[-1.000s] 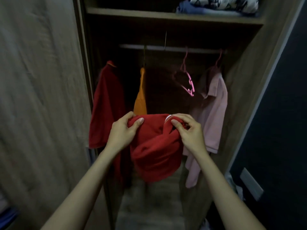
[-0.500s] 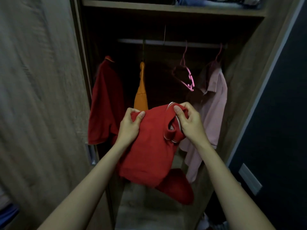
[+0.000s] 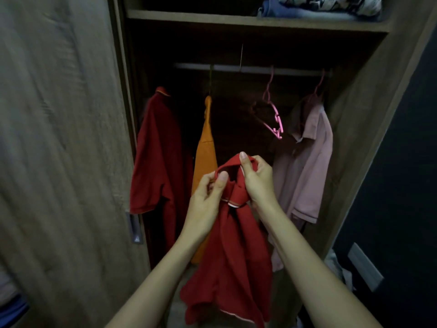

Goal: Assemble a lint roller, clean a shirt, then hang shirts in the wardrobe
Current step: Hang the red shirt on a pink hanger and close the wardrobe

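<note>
Holding one red shirt (image 3: pixel 233 263) up at its collar, you have both hands closed on it: your left hand (image 3: pixel 206 204) pinches the collar edge between thumb and fingers, and your right hand (image 3: pixel 259 183) is clamped on the collar just beside it, thumb pointing up. The two hands nearly touch, and the cloth hangs straight down between your forearms, with a pale trim stripe at the collar and another at the lower hem.

Beyond your hands the wardrobe (image 3: pixel 369 143) stands open. Count on the rail (image 3: pixel 250 68): three shirts hanging and one bare hanger. Up and left of your left hand is a dark red shirt (image 3: pixel 156 157); directly past that hand is an orange shirt (image 3: pixel 205 150), seen edge-on. Above your right hand hangs one empty pink hanger (image 3: pixel 274 117), tilted. To the right of your right hand is a pink shirt (image 3: pixel 309 166) on a second pink hanger, only its hook showing.

Far above both hands, one shelf (image 3: pixel 189 16) carries folded clothes (image 3: pixel 319 5); how many pieces I cannot tell. Left of your left hand is the sliding door (image 3: pixel 59 138) with one recessed metal handle (image 3: pixel 134 227).
</note>
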Available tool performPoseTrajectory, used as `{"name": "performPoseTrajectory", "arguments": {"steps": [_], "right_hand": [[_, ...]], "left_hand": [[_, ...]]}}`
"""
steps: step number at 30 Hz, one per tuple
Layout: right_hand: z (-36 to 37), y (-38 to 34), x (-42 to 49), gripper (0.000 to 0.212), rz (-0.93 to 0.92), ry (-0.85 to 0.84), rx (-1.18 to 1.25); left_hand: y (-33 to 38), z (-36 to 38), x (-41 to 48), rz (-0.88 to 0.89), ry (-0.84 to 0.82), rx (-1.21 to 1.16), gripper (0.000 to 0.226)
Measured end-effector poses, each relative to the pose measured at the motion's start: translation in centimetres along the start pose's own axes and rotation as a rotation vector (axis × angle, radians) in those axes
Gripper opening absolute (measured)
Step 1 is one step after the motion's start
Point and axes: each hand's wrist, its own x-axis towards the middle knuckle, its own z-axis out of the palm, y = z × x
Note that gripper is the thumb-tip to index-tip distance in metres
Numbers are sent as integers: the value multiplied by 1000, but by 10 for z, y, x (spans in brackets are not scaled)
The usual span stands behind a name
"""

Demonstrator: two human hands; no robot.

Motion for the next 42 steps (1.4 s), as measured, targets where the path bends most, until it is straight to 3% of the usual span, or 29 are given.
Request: {"name": "performPoseTrajectory", "arguments": {"steps": [3, 7, 12, 17, 20, 25, 31, 37, 39, 42], "right_hand": [[2, 10, -4, 32, 21, -3, -13], [-9, 17, -5, 34, 53, -7, -35], [-31, 13, -5, 35, 64, -98, -41], [-52, 5, 1, 39, 8, -164, -146], [-57, 0, 0, 39, -61, -160, -182], [-56, -3, -3, 44, -153, -45, -204], [-64, -6, -1, 47, -147, -7, -152], [-61, -4, 5, 46, -150, -7, -169], [-62, -3, 7, 46, -148, -4, -181], [-62, -1, 10, 46, -136, -5, -173]], "left_hand": [[-1, 7, 0, -44, 88, 75, 34], [-14, 2, 12, -66, 14, 89, 22], [-21, -14, 32, -186, -174, 8, 32], [-17, -13, 47, -246, -185, -81, 47], [-8, -6, 53, -156, -184, 128, 56], [-12, -9, 56, 85, -133, 406, 21], [-30, -27, 63, 307, -119, 604, 9], [-10, -38, 65, 132, -26, 875, 31], [-5, -41, 68, 68, -95, 751, 29], [-1, -39, 70, -66, -216, 309, 21]]}}
